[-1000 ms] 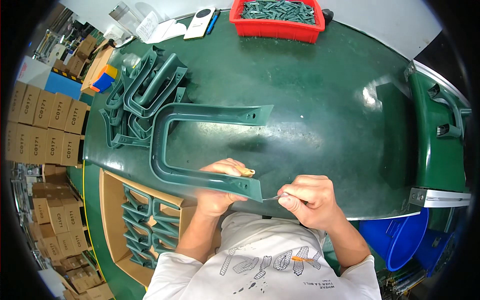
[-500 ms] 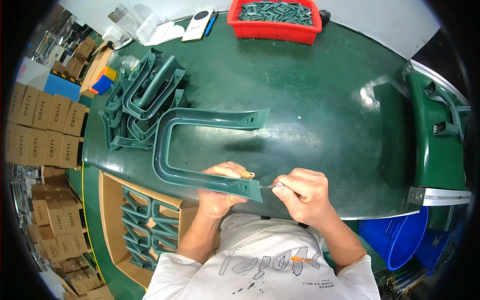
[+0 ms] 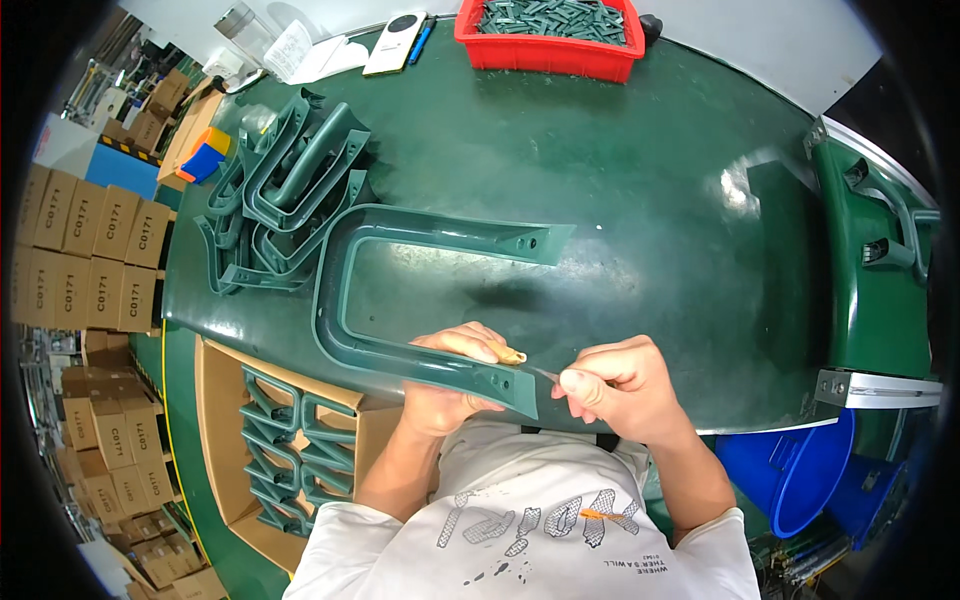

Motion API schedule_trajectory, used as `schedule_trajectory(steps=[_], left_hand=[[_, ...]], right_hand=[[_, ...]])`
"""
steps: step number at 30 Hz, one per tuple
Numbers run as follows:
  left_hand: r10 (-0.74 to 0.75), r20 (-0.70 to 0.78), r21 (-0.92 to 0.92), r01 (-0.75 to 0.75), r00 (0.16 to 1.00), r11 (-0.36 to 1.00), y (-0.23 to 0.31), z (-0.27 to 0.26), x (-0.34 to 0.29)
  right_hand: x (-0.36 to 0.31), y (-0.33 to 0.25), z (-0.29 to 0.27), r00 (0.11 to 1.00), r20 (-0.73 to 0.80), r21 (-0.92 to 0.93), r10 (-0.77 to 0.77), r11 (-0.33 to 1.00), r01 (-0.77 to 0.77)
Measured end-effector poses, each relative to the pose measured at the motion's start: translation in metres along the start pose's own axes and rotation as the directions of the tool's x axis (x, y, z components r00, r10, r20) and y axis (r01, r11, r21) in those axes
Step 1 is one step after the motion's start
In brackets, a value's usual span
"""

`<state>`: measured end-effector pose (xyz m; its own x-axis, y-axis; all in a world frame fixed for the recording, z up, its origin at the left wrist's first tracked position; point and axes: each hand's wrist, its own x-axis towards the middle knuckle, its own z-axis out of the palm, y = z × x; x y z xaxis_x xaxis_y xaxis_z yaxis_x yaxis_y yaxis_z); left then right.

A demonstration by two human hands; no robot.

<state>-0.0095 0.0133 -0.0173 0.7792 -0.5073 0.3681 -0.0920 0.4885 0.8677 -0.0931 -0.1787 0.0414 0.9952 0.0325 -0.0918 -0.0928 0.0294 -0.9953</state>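
A green U-shaped plastic part (image 3: 335, 290) lies over the near left of the table, its open end facing right. My left hand (image 3: 447, 385) is closed around its near arm, close to the end. A yellowish sleeve (image 3: 510, 355), apparently a finger cot, covers the tip of one digit of that hand. My right hand (image 3: 625, 385) is pinched on a thin, pale, blade-like tool (image 3: 544, 374), whose tip points left toward the end of the near arm. Most of the tool is hidden by my fingers.
More green U-shaped parts (image 3: 290, 190) are piled at the left. An open carton (image 3: 225, 450) of similar parts stands at the near left. At the back are a red bin (image 3: 550, 55) of small green pieces, a blue pen (image 3: 420, 45) and a notebook (image 3: 310, 58). A blue bin (image 3: 790, 480) stands right.
The U-shaped part has shifted slightly to the right and tilted a little. My right hand has drawn slightly right with the thin tool.
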Motion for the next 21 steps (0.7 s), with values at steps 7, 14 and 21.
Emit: schedule_trajectory(steps=[7,14,21], left_hand=[[0.012,-0.033,-0.01,-0.013,0.999,1.0,0.001,0.001,0.002],[-0.074,-0.152,-0.019,0.072,0.986,0.997,0.003,0.004,0.0],[-0.145,-0.195,-0.094,0.129,0.97,0.987,0.009,0.011,0.002]], right_hand=[[-0.001,0.006,0.004,0.984,0.081,-0.116,-0.159,0.979,0.168],[-0.005,0.008,0.011,0.941,0.264,-0.239,-0.21,0.931,0.275],[-0.006,0.0,-0.001,0.961,0.042,-0.124,-0.275,0.953,0.278]])
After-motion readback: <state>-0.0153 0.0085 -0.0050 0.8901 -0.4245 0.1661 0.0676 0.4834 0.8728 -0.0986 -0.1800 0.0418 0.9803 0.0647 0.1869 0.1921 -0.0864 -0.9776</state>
